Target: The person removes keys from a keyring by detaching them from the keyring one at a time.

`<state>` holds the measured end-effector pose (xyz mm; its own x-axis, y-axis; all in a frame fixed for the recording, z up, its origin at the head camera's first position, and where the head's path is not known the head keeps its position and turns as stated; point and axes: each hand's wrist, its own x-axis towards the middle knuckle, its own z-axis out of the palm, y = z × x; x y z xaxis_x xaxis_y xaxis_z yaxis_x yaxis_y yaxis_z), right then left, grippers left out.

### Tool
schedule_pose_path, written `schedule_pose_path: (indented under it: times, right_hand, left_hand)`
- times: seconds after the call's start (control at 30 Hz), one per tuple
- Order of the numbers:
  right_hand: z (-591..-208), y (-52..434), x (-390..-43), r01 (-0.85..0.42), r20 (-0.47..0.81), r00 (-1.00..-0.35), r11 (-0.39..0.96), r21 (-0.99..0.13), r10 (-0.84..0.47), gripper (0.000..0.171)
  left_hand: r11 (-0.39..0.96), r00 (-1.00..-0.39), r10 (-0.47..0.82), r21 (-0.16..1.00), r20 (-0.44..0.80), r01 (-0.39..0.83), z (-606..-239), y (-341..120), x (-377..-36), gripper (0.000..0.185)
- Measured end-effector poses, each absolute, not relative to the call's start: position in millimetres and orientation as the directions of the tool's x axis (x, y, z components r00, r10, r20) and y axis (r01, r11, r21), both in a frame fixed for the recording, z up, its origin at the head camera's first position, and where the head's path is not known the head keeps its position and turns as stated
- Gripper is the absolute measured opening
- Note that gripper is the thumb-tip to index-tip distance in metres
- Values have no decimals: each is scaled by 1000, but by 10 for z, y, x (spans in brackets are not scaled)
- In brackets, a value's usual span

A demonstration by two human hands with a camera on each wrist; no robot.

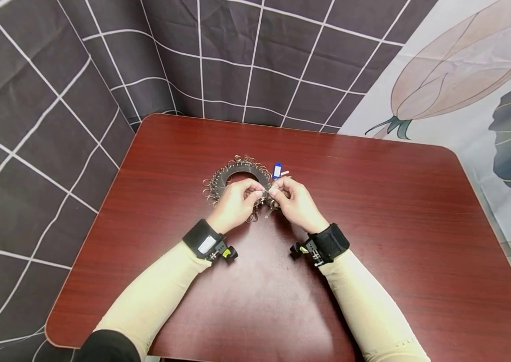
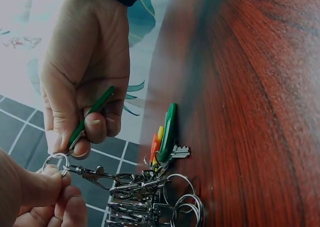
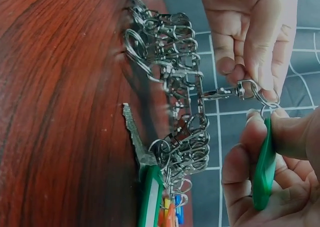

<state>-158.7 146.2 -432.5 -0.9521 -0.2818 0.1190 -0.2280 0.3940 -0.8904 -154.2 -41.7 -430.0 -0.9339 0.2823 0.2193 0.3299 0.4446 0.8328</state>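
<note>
In the head view both hands meet at the right side of a large flat metal ring (image 1: 221, 178) hung with many small clasps and split rings. My left hand (image 1: 237, 202) pinches a split ring (image 2: 56, 159) joined to a swivel clasp (image 2: 97, 173), which runs to the bunch. Between thumb and fingers, my right hand (image 1: 298, 202) holds a green key tag (image 3: 265, 169), its small ring right at the split ring in my left fingertips. Another green key tag (image 3: 151, 194) with a toothed key (image 3: 134, 137) hangs from the bunch beside the table surface.
A blue key tag (image 1: 277, 170) with a white label lies just beyond my right hand. Orange and yellow tags (image 2: 157, 142) cluster beside the second green one. The reddish-brown table (image 1: 373, 211) reaches back to a dark curtain with white grid lines (image 1: 228, 60).
</note>
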Motion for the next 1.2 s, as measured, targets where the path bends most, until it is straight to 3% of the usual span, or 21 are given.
schedule_pose_path:
  times: [0.4, 0.57, 1.2]
  right_hand:
    - [-4189, 1416, -1535, -137, 50, -964, 324, -936, -261, 9]
    - [-3944, 1357, -1429, -158, 51, -951, 335, -929, -306, 9]
    - [-3955, 1327, -1415, -286, 159, -934, 406, -868, -319, 6]
  left_hand:
    - [414, -941, 327, 881, 90, 228, -4336, -384, -1561, 8]
    - [423, -950, 290, 875, 114, 235, -4337, -386, -1555, 7]
    - [448, -957, 241, 856, 160, 256, -4324, -392, -1526, 7]
